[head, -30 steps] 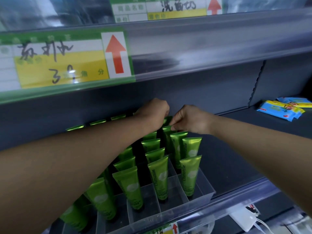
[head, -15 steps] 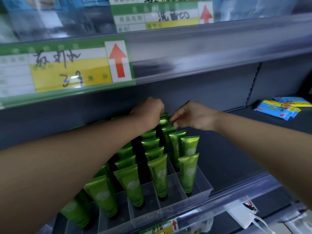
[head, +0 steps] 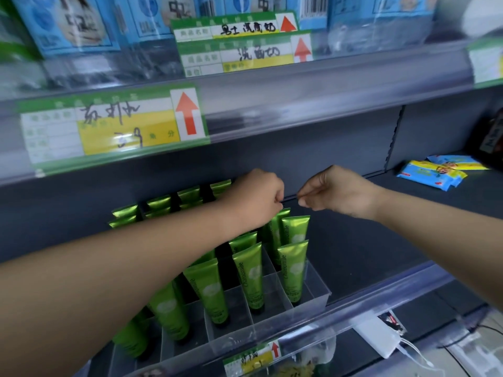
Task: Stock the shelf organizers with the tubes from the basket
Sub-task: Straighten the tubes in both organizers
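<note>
A clear plastic organizer with dividers stands on the dark shelf and holds several upright green tubes in rows. My left hand reaches over the back rows, its curled fingertips down on the top edge of the rearmost tube in the right column. My right hand hovers a short gap to the right, fingers curled together with nothing visible between them. The front compartments each hold one tube. The basket is out of view.
Blue and yellow packets lie at the right of the same shelf. A price label hangs on the shelf edge above, under blue boxes. A clear rail fronts the shelf. A white power bank with cable lies below.
My right hand has drawn away to the right, opening a gap between the hands. The left hand stays at the rear tube. The view has tilted upward.
</note>
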Motion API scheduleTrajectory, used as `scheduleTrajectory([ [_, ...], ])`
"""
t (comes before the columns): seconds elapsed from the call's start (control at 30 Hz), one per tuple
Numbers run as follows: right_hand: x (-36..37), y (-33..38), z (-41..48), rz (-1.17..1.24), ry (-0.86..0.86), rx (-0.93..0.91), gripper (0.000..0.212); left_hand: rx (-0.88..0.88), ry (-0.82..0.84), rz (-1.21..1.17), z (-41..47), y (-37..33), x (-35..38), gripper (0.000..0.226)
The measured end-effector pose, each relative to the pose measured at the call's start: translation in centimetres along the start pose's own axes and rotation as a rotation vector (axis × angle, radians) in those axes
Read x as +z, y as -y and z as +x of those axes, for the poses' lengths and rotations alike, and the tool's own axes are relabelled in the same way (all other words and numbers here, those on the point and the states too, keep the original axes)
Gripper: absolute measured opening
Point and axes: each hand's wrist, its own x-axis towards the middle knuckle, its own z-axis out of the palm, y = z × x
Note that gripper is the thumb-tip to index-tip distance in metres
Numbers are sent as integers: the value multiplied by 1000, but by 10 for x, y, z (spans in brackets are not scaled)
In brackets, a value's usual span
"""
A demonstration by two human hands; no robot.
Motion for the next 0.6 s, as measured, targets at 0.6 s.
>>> scheduleTrajectory([
  [0.6,28,-15,-8,150,43,-9,18,-50,76,86,-1,7,19,22],
])
